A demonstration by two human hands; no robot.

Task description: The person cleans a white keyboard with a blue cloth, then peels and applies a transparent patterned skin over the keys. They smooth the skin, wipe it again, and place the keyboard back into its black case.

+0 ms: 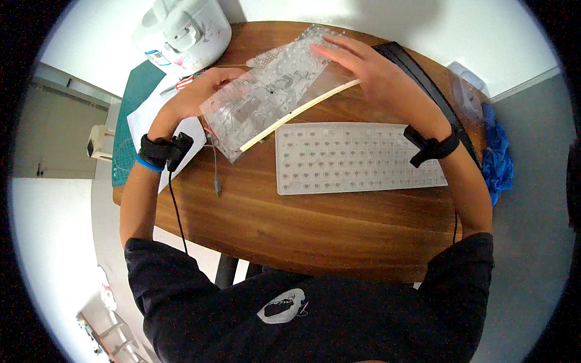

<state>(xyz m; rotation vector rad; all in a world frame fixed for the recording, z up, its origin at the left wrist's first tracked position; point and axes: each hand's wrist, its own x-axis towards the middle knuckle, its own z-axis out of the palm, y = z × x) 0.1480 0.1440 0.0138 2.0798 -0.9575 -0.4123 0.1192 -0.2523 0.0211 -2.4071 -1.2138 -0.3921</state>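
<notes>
A clear keyboard membrane (pixel 266 97), printed with grey circuit traces, is tilted between my hands above the far half of the table. A pale yellow strip (pixel 299 115) runs along its near edge. At its left end, my left hand (pixel 209 89) is closed on it, with part of the fingers seen through the plastic. My right hand (pixel 372 69) grips the right end, fingers stretched over the top and thumb hidden. Below my right wrist lies a whitish keyboard plate (pixel 357 160) with rows of small round studs.
A white rice cooker (pixel 181 36) stands at the back left. Near it are a red-handled screwdriver (pixel 184 83), white paper (pixel 142 115) and a green mat (pixel 123 145). A thin cable (pixel 216 181) lies left of the plate. At right are a long black frame (pixel 433 85) and blue plastic (pixel 497 160).
</notes>
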